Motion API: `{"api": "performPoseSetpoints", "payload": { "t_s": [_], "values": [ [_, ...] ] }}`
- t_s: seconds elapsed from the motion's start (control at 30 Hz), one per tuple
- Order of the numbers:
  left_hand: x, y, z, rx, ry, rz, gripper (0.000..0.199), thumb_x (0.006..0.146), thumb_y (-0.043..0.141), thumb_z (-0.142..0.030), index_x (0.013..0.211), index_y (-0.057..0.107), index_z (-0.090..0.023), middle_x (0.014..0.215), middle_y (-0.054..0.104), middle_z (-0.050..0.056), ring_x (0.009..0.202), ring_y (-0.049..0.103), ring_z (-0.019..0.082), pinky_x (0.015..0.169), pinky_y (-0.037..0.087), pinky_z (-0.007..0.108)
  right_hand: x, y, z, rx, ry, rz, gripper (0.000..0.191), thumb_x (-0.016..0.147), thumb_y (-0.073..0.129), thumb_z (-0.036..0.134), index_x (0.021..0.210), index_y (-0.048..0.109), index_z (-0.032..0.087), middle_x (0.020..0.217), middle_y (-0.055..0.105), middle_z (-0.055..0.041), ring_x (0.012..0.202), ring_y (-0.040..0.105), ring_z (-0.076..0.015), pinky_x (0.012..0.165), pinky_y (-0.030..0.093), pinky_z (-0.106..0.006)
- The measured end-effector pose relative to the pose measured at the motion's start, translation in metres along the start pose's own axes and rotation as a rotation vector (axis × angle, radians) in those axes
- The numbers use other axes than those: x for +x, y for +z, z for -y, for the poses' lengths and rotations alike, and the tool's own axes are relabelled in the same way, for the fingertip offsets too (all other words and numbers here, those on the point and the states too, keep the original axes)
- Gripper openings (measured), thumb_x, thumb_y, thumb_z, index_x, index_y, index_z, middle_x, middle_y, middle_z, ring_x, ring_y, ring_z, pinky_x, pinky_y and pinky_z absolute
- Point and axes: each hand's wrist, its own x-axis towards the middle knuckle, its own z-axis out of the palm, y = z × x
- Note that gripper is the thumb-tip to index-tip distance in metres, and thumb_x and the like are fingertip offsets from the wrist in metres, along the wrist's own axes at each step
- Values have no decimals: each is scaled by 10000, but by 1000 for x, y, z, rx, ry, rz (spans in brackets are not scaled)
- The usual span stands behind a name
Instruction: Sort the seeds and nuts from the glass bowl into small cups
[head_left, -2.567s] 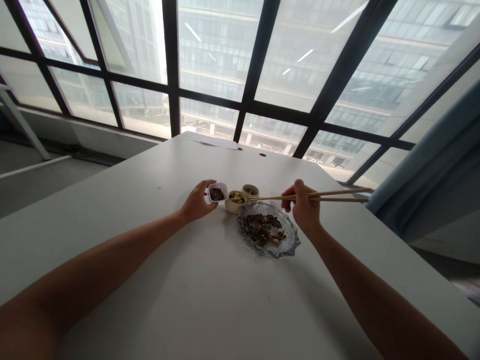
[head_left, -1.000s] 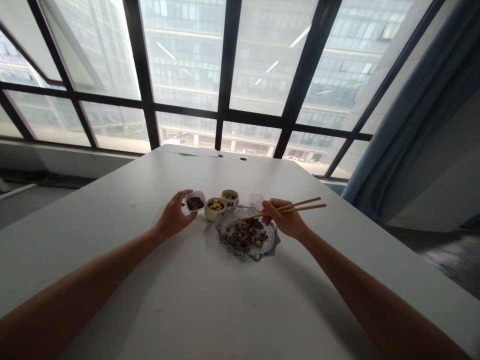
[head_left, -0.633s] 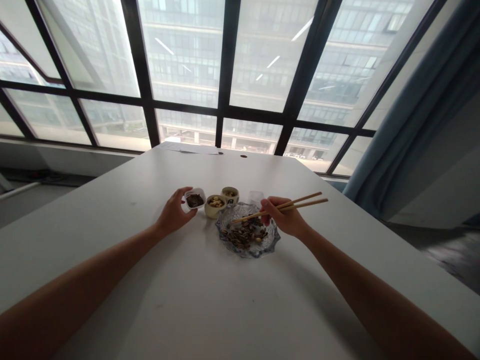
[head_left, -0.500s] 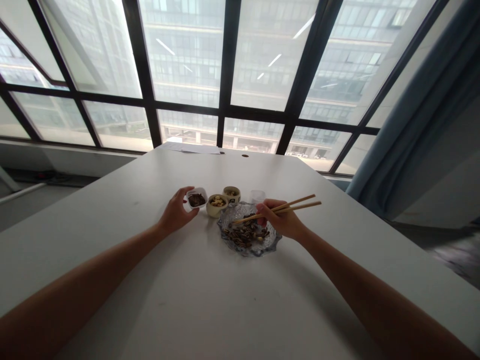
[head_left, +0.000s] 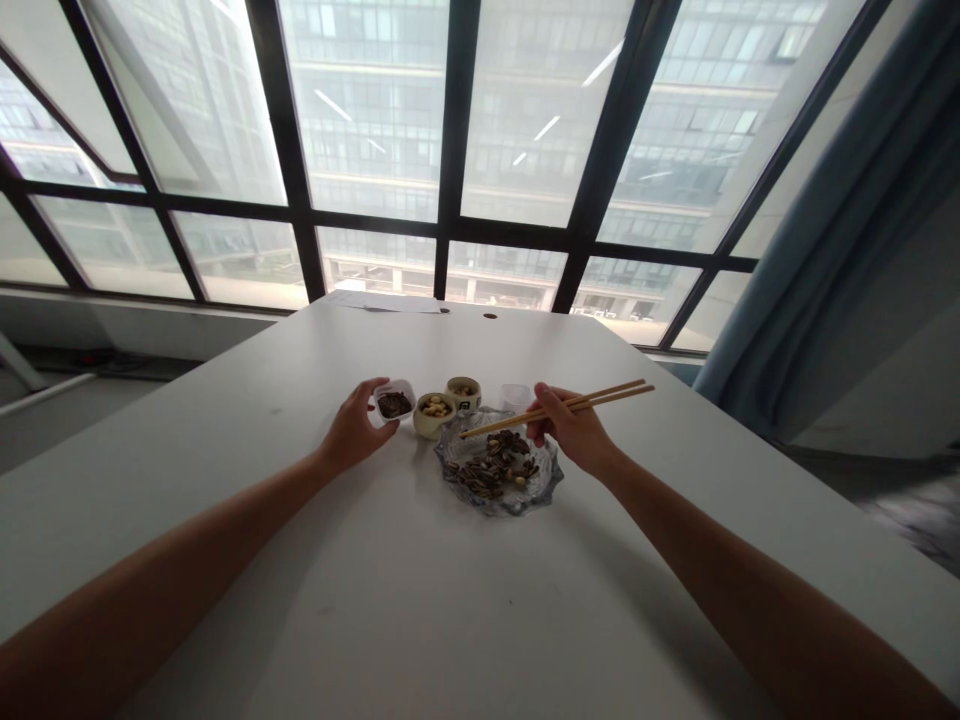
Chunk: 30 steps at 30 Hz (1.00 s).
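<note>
My left hand (head_left: 355, 428) grips a small clear plastic container (head_left: 406, 413) that holds dark seeds (head_left: 393, 404). In my right hand (head_left: 568, 424) is a pair of chopsticks (head_left: 600, 395), their tips over the left part of a scalloped glass bowl (head_left: 541, 498). Dark striped seeds, likely sunflower seeds (head_left: 491, 470), lie in the bowl with a few pale pieces among them. Between my hands stand a cream cup (head_left: 429, 428) of pale nuts and a second cup (head_left: 472, 402) with a dark mark. Whether the chopstick tips pinch a seed is too small to tell.
Behind the glass bowl sits another clear plastic container (head_left: 515, 395). All of this stands on a white table (head_left: 420, 600). Paper sheets (head_left: 401, 303) lie at its far edge, before large windows. A blue curtain (head_left: 810, 230) hangs at the right.
My right hand has lifted slightly and shifted right with the chopsticks, whose tips have moved up and left, clear of the seeds. My left hand and its container have hardly moved.
</note>
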Motion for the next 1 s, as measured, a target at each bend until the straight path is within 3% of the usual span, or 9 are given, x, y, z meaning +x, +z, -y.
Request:
{"api": "performPoseSetpoints", "payload": {
  "t_s": [0.1, 0.2, 0.3, 0.47, 0.57, 0.73, 0.87, 1.0],
  "values": [
    [0, 1, 1, 0, -2, -2, 582, 699, 662, -297, 1246, 502, -180, 1264, 630, 133, 1027, 647, 252, 794, 590, 406, 9, -7, -3, 119, 102, -41, 559, 627, 740, 723, 627, 598, 181, 437, 592, -17, 347, 503, -123, 341, 426, -247],
    [-1, 1, 2, -7, 5, -6, 582, 700, 663, -303, 1245, 501, -182, 1261, 629, 134, 1035, 647, 257, 795, 590, 409, 13, -11, -6, 162, 107, -96, 559, 593, 770, 711, 620, 593, 182, 427, 585, -16, 344, 498, -122, 336, 422, -247],
    [-1, 1, 2, -12, 8, -8, 582, 698, 666, -303, 1243, 503, -183, 1254, 631, 133, 1043, 650, 261, 793, 593, 406, 10, -12, -4, 95, -27, -163, 548, 665, 725, 717, 628, 599, 185, 435, 593, -25, 357, 516, -134, 348, 435, -259],
    [0, 1, 2, -12, 4, -5, 582, 699, 664, -302, 1246, 502, -189, 1259, 631, 128, 1027, 655, 254, 797, 593, 406, -3, -13, 16, -189, -371, -349, 536, 839, 560, 706, 655, 603, 204, 500, 626, -40, 393, 547, -144, 402, 462, -286],
    [0, 1, 2, -10, 3, -11, 581, 696, 666, -303, 1243, 505, -190, 1249, 637, 123, 1014, 657, 250, 794, 593, 403, -6, -16, 26, -257, -451, -429, 531, 875, 521, 689, 660, 589, 209, 511, 630, -39, 407, 561, -145, 424, 467, -287],
    [0, 0, 1, -3, 3, -7, 583, 696, 670, -294, 1244, 507, -181, 1235, 642, 129, 1034, 656, 259, 787, 597, 399, 5, -31, 9, -286, -408, -476, 523, 883, 519, 678, 690, 596, 198, 526, 640, -37, 429, 570, -141, 451, 477, -276],
    [0, 0, -1, -3, 7, -10, 572, 696, 667, -287, 1238, 507, -192, 1233, 646, 122, 1041, 656, 261, 792, 599, 407, 14, -41, -9, -372, -299, -394, 534, 835, 579, 690, 696, 627, 176, 564, 667, -54, 478, 602, -149, 468, 487, -265],
    [0, 0, -1, -1, 5, -7, 575, 696, 666, -288, 1241, 504, -200, 1236, 645, 119, 1045, 656, 262, 795, 600, 413, 14, -42, -3, -364, -303, -448, 554, 823, 574, 709, 682, 630, 176, 548, 657, -52, 459, 584, -143, 449, 474, -262]
  ]
}}
